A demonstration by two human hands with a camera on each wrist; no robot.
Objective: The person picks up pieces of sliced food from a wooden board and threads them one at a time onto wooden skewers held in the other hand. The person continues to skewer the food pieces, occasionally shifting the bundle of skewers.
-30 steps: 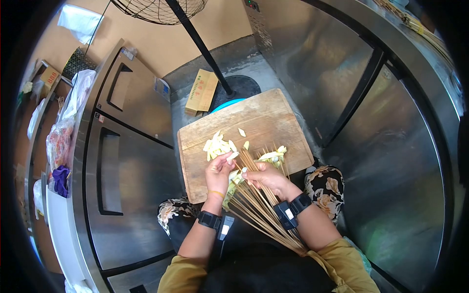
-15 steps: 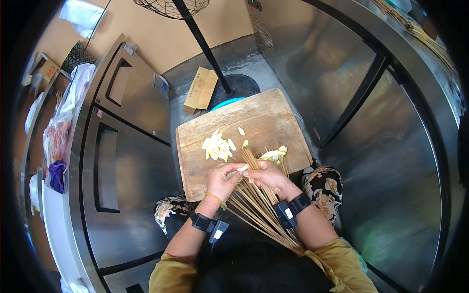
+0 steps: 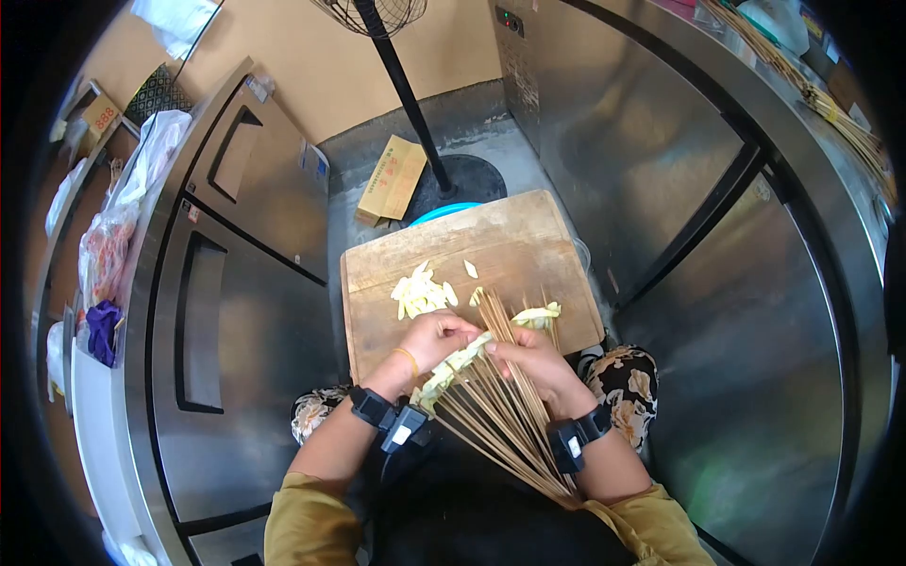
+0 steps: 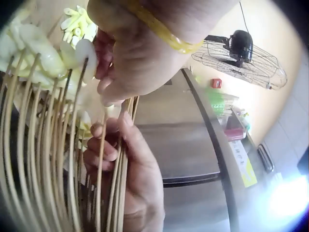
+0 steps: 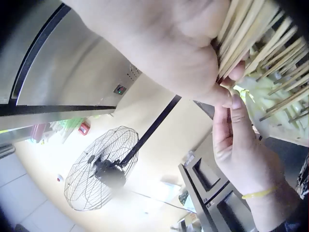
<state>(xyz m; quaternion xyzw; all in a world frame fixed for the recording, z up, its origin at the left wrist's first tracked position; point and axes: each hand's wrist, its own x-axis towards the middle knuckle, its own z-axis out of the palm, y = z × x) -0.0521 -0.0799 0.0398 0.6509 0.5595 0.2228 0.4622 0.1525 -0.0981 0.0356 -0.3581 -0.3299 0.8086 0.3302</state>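
Observation:
My right hand (image 3: 540,368) grips a bundle of thin bamboo skewers (image 3: 500,321), their shafts running back toward my lap. In the left wrist view, one skewer (image 4: 101,169) stands apart from the bundle, its tip up at my left hand (image 4: 145,58). There the left fingertips pinch a small pale slice (image 4: 112,110), mostly hidden by the fingers. Both hands' fingertips meet closely in the right wrist view. Pale yellow-green slices (image 3: 451,366) sit threaded on several fanned-out skewers below the hands. A heap of loose cut slices (image 3: 422,291) lies on the wooden board (image 3: 377,269).
More skewered slices (image 3: 538,315) lie at the board's right side, and a single slice (image 3: 470,269) rests apart from the heap. Steel cabinets (image 3: 250,330) flank both sides. Beyond the board stand a cardboard box (image 3: 392,179) and a fan's black pole (image 3: 411,99).
My left hand brought a slice from near the heap to the skewer tips by my right hand. The row of threaded slices now shows more fully below the hands.

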